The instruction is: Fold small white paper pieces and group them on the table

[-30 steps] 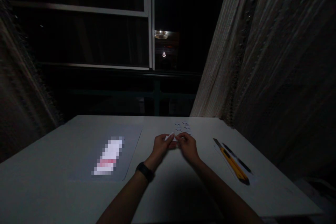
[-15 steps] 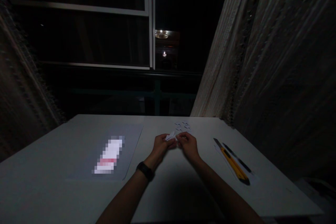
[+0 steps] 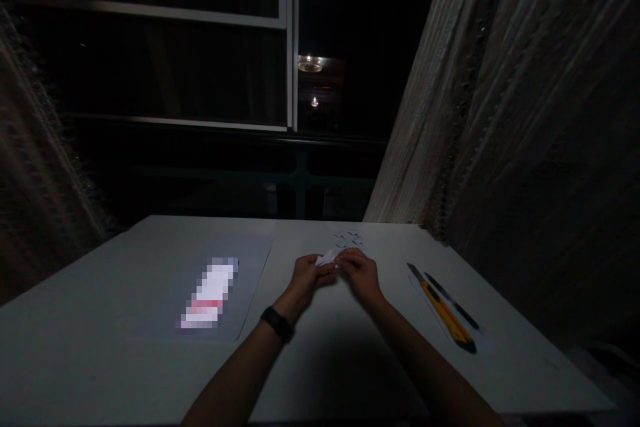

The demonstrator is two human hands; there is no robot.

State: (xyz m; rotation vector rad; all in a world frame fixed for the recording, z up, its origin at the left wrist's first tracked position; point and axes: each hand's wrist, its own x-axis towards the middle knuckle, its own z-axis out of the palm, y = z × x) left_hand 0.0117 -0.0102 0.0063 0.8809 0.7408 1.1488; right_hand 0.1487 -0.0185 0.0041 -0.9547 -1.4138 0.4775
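Both hands meet over the middle of a white table [image 3: 300,367]. My left hand [image 3: 309,278], with a black watch [image 3: 277,323] on its wrist, grips a small folded piece of white paper [image 3: 326,257]. From the other side my right hand [image 3: 361,273] pinches the same paper, fingertips bent over its right end. Part of the paper is hidden by the fingers. Just beyond the hands lie several small white paper pieces with dark marks [image 3: 349,238].
To the right lie a yellow utility knife [image 3: 447,315], blade out, and a black pen [image 3: 455,303] beside it. On the left a blurred-out bright rectangle [image 3: 210,290] rests on a grey sheet [image 3: 253,267]. Curtains [image 3: 415,100] and a dark window stand behind the table.
My right hand has shifted very slightly at the paper, its fingers curled a little more. The paper stays between both hands. The view has tilted slightly.
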